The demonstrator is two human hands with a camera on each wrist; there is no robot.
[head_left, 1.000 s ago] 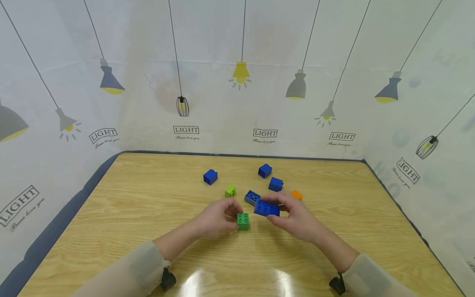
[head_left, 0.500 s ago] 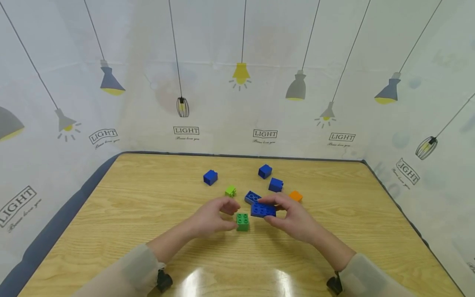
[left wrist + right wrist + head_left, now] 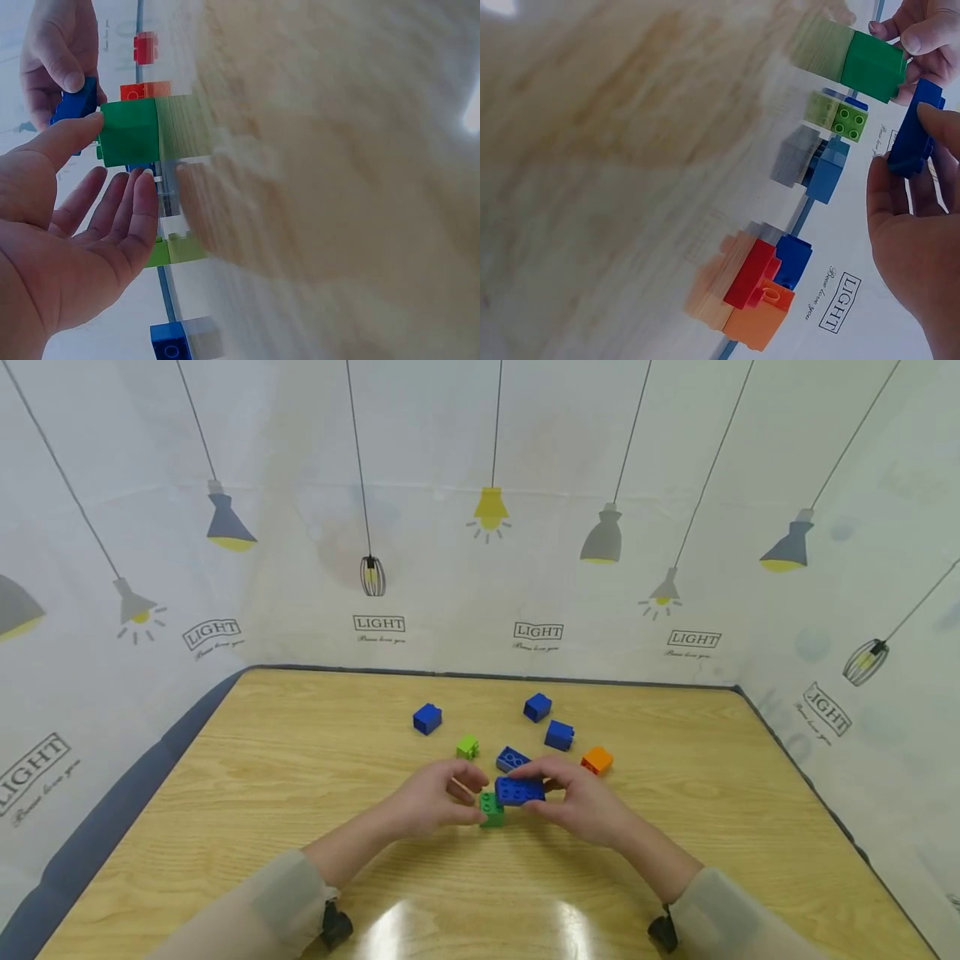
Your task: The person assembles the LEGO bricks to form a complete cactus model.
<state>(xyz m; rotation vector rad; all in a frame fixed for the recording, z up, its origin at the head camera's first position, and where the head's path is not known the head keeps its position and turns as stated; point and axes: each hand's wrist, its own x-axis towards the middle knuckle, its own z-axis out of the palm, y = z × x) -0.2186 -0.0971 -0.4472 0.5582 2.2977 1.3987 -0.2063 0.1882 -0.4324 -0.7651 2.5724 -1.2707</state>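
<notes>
A blue building brick point(image 3: 519, 791) with studs on top is pinched between the thumb and fingers of my right hand point(image 3: 588, 802). It hangs tilted close above the green building brick point(image 3: 492, 815), overlapping its right side in the head view. The green brick stands on the table, studs toward the blue one. At its left is my left hand point(image 3: 431, 799), fingers relaxed and apart. In the left wrist view, the left thumb tip lies right at the edge of the green brick point(image 3: 131, 133), while the other fingers are spread beside it.
Behind the hands lie a flat blue brick point(image 3: 512, 760), a lime brick point(image 3: 467, 747), an orange brick point(image 3: 597, 761) and several blue bricks point(image 3: 427, 718). A red brick point(image 3: 751, 276) shows beside the orange one. A lamp-print cloth point(image 3: 465, 643) borders the wooden table point(image 3: 315, 727).
My right hand has carried the blue brick leftward, from beside the green brick to close over it. The left hand has loosened its grip on the green brick and stays beside it.
</notes>
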